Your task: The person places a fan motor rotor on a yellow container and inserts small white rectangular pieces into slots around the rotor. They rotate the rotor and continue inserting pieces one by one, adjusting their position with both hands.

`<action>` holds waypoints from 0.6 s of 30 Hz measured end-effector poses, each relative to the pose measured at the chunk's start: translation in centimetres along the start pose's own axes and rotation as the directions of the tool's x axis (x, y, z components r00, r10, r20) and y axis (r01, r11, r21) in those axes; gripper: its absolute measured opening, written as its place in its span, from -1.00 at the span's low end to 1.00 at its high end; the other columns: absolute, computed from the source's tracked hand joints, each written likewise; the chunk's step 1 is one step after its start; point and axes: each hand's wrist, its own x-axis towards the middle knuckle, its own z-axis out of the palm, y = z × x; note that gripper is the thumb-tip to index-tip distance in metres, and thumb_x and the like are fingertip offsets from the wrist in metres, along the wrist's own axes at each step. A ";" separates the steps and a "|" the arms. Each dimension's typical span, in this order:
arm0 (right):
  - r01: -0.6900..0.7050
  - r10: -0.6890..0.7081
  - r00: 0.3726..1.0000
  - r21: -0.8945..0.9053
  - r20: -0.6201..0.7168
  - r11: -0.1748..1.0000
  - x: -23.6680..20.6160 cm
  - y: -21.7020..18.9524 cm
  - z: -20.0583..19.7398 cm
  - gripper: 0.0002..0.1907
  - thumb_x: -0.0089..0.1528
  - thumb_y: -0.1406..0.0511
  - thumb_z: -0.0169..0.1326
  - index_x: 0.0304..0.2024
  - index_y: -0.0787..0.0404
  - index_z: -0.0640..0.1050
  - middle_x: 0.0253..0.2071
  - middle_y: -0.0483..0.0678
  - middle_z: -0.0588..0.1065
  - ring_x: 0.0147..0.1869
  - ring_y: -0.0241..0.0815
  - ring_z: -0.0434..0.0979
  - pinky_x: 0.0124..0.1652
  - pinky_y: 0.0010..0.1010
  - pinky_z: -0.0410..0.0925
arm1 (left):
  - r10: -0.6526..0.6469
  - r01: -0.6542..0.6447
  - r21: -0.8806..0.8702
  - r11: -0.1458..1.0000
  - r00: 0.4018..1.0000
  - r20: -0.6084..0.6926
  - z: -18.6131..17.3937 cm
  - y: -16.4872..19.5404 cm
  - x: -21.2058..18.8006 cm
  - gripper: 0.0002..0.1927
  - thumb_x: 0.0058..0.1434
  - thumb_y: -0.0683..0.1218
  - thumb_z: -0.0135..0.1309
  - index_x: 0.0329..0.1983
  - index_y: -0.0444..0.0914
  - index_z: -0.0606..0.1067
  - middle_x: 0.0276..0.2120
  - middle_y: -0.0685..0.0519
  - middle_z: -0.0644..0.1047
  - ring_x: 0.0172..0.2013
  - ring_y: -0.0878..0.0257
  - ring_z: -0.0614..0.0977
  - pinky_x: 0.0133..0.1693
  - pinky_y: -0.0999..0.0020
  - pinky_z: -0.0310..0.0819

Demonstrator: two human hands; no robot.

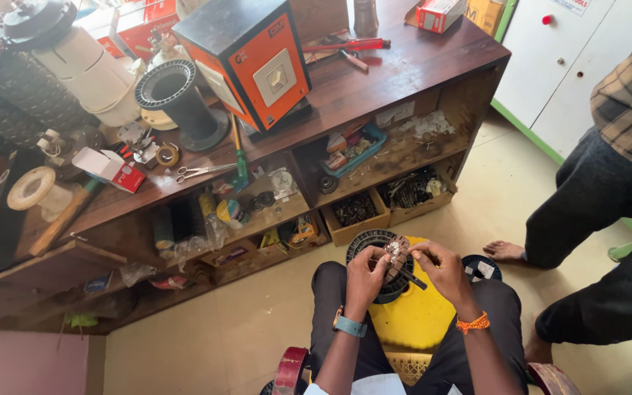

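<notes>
Left hand: the left hand (366,276), with a teal-strapped watch at the wrist, is closed around the left side of a small round metal part (396,252), fingers curled onto its edge.
Right hand: the right hand (444,269), an orange thread band at the wrist, is pinched shut on a thin dark rod-like tool (410,278) whose upper end meets the part.
Part held: the small round metal part sits between both hands, above the person's knees, over a black ribbed spool (376,245) and a yellow stool (412,316) on the floor.
Bench: a wooden bench (404,69) stands ahead, carrying an orange and black box-shaped machine (246,62), a black funnel-shaped reel (177,99), scissors (202,172) and a green-handled screwdriver (241,164); its open shelves are crowded with small parts.
Bystander: another person in a checked shirt and dark trousers stands to the right, one bare foot (505,251) near the stool.
Risk, slip: the tool looks thinly gripped; if it skids off the part it could jab the left fingers.
Risk, drop: the part is held over open floor, so a loosened grip would likely send it onto the spool or rolling toward the bare foot.
Unclear: the part's fine detail is too small to tell.
</notes>
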 end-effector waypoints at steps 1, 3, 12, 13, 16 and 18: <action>-0.006 0.006 1.000 -0.004 0.000 1.000 0.0 0.1 0.0 -0.78 0.28 0.24 0.14 -0.13 0.23 0.66 -0.55 -0.19 0.45 -0.49 -0.44 0.30 -0.48 -0.48 0.22 | 0.000 0.000 -0.008 1.000 1.000 0.002 0.0 0.0 0.0 -0.86 0.28 -0.12 0.15 -0.26 -0.32 0.58 -0.41 0.00 0.62 -0.42 0.26 0.66 -0.36 0.32 0.51; -0.012 0.012 1.000 -0.015 -0.006 1.000 0.1 0.2 0.1 -0.77 0.28 0.23 0.15 -0.12 0.24 0.66 -0.55 -0.18 0.45 -0.49 -0.44 0.30 -0.48 -0.48 0.22 | 0.003 -0.003 -0.014 1.000 1.000 0.001 -0.1 0.1 -0.1 -0.86 0.27 -0.13 0.15 -0.26 -0.32 0.57 -0.41 0.00 0.62 -0.43 0.26 0.65 -0.36 0.32 0.51; 0.042 -0.042 0.999 0.038 -0.006 0.998 -0.5 1.2 0.0 -0.79 0.30 0.27 0.14 -0.14 0.29 0.64 -0.50 -0.20 0.47 -0.45 -0.47 0.32 -0.45 -0.53 0.23 | 0.026 -0.026 -0.023 0.999 0.999 0.019 -0.1 -0.5 0.2 -0.85 0.27 -0.12 0.17 -0.25 -0.33 0.56 -0.41 -0.02 0.62 -0.41 0.25 0.66 -0.33 0.33 0.51; 0.037 -0.037 0.999 0.038 -0.003 0.999 -0.6 1.4 0.1 -0.80 0.30 0.27 0.14 -0.14 0.29 0.64 -0.51 -0.19 0.46 -0.45 -0.47 0.31 -0.45 -0.53 0.22 | 0.030 -0.029 -0.018 0.999 0.999 0.022 0.0 -0.7 0.2 -0.85 0.26 -0.12 0.17 -0.25 -0.33 0.56 -0.41 -0.02 0.62 -0.41 0.25 0.66 -0.33 0.32 0.51; 0.012 -0.012 1.000 0.007 0.001 1.000 -0.8 1.8 0.2 -0.80 0.30 0.28 0.15 -0.13 0.29 0.64 -0.52 -0.15 0.44 -0.46 -0.45 0.29 -0.46 -0.51 0.20 | 0.036 -0.036 -0.011 0.999 0.999 0.021 0.1 -1.2 0.4 -0.85 0.27 -0.11 0.16 -0.25 -0.33 0.56 -0.40 -0.02 0.62 -0.41 0.24 0.66 -0.33 0.32 0.51; 0.009 -0.009 1.000 0.001 0.002 1.000 -1.0 1.7 0.3 -0.79 0.30 0.28 0.14 -0.13 0.29 0.64 -0.50 -0.16 0.46 -0.46 -0.46 0.30 -0.46 -0.52 0.20 | 0.040 -0.040 -0.008 0.999 0.999 0.019 0.1 -1.4 0.3 -0.85 0.27 -0.11 0.16 -0.24 -0.32 0.56 -0.39 -0.02 0.62 -0.41 0.25 0.66 -0.33 0.33 0.51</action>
